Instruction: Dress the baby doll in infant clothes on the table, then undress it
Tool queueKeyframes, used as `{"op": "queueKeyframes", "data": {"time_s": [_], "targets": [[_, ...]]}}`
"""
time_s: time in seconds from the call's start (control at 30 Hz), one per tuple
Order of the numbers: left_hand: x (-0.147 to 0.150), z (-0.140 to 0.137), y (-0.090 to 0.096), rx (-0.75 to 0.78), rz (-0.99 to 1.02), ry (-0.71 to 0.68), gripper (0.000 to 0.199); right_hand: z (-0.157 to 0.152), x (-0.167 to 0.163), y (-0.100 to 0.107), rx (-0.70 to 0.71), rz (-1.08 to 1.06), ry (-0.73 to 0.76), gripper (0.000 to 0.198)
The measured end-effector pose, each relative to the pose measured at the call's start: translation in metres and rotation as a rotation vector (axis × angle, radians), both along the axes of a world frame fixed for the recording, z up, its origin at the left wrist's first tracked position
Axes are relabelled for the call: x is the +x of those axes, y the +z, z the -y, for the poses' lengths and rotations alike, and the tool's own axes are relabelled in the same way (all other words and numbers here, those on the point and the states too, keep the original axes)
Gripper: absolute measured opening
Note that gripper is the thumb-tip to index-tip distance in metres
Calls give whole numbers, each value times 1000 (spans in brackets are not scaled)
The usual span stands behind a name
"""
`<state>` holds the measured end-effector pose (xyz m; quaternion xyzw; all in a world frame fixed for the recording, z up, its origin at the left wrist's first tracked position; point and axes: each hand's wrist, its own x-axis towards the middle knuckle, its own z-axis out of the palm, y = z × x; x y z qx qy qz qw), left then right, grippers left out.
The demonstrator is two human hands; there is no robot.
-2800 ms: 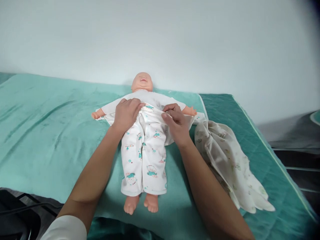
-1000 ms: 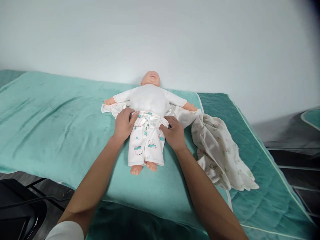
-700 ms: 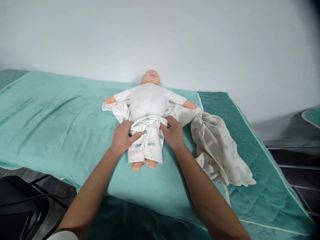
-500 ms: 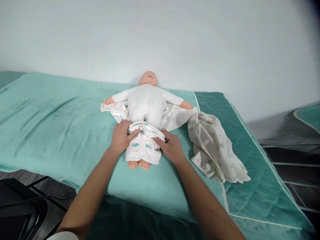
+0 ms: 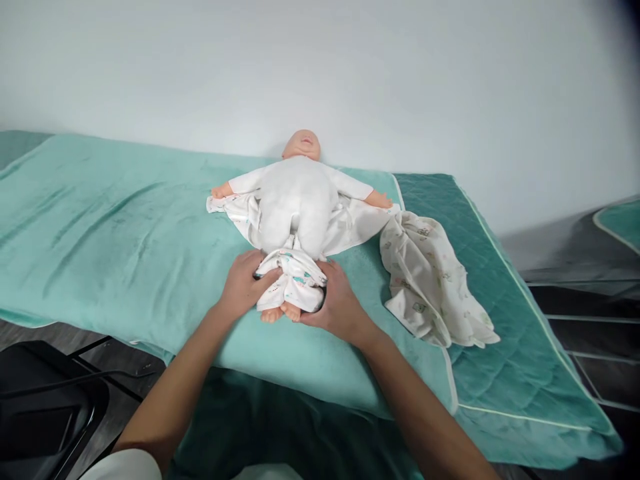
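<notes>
A baby doll (image 5: 299,193) with a white cloth body lies on its back, head toward the wall and arms spread. White printed baby pants (image 5: 294,277) are bunched round its lower legs, with the bare feet poking out below. My left hand (image 5: 245,283) grips the pants at the left side, thumb on top of the fabric. On the right side my right hand (image 5: 340,300) is closed round the pants beside the feet; part of its fingers is hidden by the cloth. A printed white garment (image 5: 357,227) lies spread beneath the doll's back and arms.
A crumpled white printed cloth (image 5: 433,280) lies right of the doll. The bed has a light green cover (image 5: 125,240) and a darker quilted one (image 5: 505,333). A black chair (image 5: 50,407) stands at the lower left. A white wall (image 5: 200,73) rises behind.
The pants have slid down the doll's legs toward the feet and bunched up, baring more of the white legs. My right hand has moved lower, beside the feet.
</notes>
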<state>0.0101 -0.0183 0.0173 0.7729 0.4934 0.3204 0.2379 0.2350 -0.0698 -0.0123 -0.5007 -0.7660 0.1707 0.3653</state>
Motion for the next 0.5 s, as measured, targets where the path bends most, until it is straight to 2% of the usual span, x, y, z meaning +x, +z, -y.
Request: {"op": "queueKeyframes", "data": {"time_s": [0.1,0.17,0.23,0.3,0.43,0.5], "targets": [[-14,19,10,-74,-60,-124,35,8,1,-2,42,28,13,98],[-22,27,19,-105,-101,-224,43,15,1,-1,41,23,-4,98],[-26,32,24,-112,-140,-303,62,22,0,3,6,-2,-47,88],[-28,38,27,-91,-213,-319,66,28,-2,9,-55,-16,-104,74],[-23,54,32,14,-399,-250,29,42,-5,30,-185,24,-196,50],[-23,65,37,34,-415,-239,12,50,-4,45,-264,57,-200,43]]}}
